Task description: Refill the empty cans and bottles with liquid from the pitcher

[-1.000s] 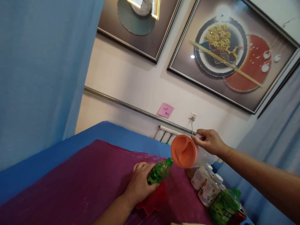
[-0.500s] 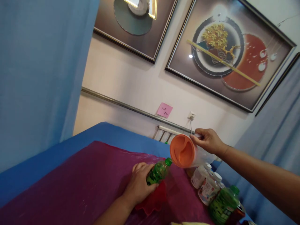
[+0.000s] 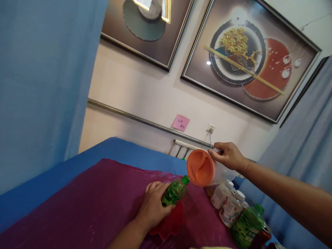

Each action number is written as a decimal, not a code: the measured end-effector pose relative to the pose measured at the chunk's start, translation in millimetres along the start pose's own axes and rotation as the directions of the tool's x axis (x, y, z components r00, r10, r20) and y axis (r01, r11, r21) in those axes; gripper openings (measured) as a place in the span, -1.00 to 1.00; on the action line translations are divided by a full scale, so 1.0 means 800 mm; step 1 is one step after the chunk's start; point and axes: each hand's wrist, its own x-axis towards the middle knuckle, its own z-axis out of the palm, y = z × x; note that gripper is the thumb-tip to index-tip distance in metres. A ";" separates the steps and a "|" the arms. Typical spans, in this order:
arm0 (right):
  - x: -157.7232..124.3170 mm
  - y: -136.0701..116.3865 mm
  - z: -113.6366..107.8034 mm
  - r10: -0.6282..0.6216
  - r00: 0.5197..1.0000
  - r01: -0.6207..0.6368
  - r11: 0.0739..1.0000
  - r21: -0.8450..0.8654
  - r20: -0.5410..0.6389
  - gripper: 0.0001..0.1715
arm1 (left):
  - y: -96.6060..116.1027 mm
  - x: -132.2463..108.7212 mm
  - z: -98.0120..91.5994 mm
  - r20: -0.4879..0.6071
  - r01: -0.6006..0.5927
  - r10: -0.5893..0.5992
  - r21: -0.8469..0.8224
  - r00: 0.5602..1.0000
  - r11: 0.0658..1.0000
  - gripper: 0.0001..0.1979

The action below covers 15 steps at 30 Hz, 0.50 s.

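My left hand (image 3: 153,204) is wrapped round a small green bottle (image 3: 174,193), which leans to the right with its uncapped-looking green top upward. Beneath the bottle is a red scalloped dish (image 3: 168,224), partly covered by my hand. Held by its handle in my right hand (image 3: 228,155) is a clear pitcher (image 3: 221,173) with an orange lid (image 3: 200,168). The pitcher is tipped to the left, its lid close to the mouth of the green bottle. Whether any liquid is flowing I cannot tell.
Clear jars with white lids (image 3: 231,209), a larger green bottle (image 3: 247,224) and a dark red can (image 3: 261,237) stand at the right. A purple sheet (image 3: 77,204) covers the blue surface (image 3: 116,148). Blue curtains (image 3: 46,86) hang at both sides.
The view has shifted slightly. Both hands keep their grips, and the pitcher and bottle hold nearly the same pose.
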 end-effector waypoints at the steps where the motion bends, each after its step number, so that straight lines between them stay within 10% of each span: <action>1: 0.000 0.000 0.000 0.000 1.000 0.000 1.000 -0.001 -0.001 -0.44 | 0.000 0.000 0.000 0.001 -0.001 0.001 -0.001 1.000 1.000 -0.37; 15: 0.000 -0.001 0.000 -0.006 1.000 0.006 1.000 0.019 0.006 -0.44 | 0.001 0.001 -0.002 0.002 0.002 -0.002 -0.011 1.000 1.000 -0.36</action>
